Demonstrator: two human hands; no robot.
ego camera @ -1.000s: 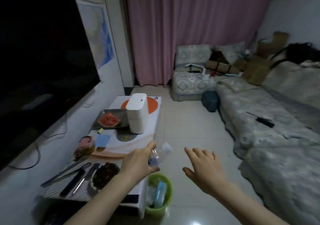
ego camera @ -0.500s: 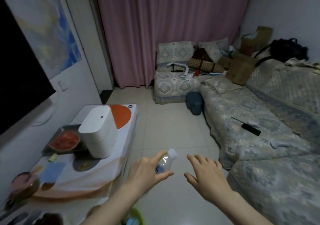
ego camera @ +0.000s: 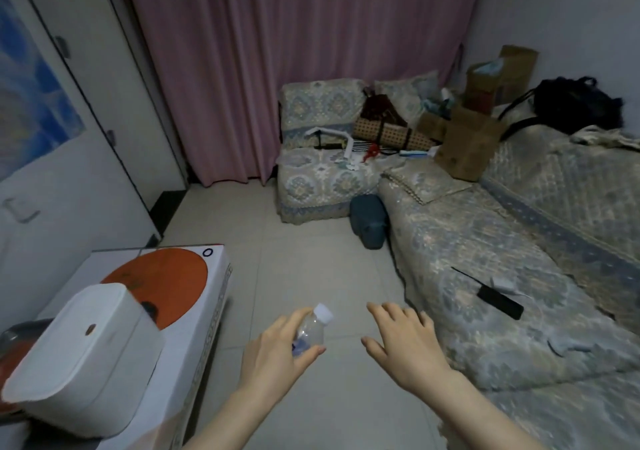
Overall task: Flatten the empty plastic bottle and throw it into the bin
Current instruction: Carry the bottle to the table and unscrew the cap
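A small clear plastic bottle (ego camera: 313, 328) with a white cap and a blue label is held over the tiled floor, cap pointing up and away. My left hand (ego camera: 277, 352) is shut around its lower body, thumb on one side and fingers on the other. My right hand (ego camera: 401, 342) hovers a short way to the right of the bottle, palm down, fingers spread, touching nothing. The bin is out of view.
A low white table (ego camera: 214, 276) with an orange disc stands at the left, carrying a white box-shaped appliance (ego camera: 86, 356). A patterned sofa (ego camera: 485, 276) with a black remote (ego camera: 500, 299) runs along the right. A blue pouf (ego camera: 369, 221) sits on the floor ahead.
The view has swung up and forward: the green bin and the near end of the table have dropped out of sight. Both hands keep their pose, the left still holding the bottle.
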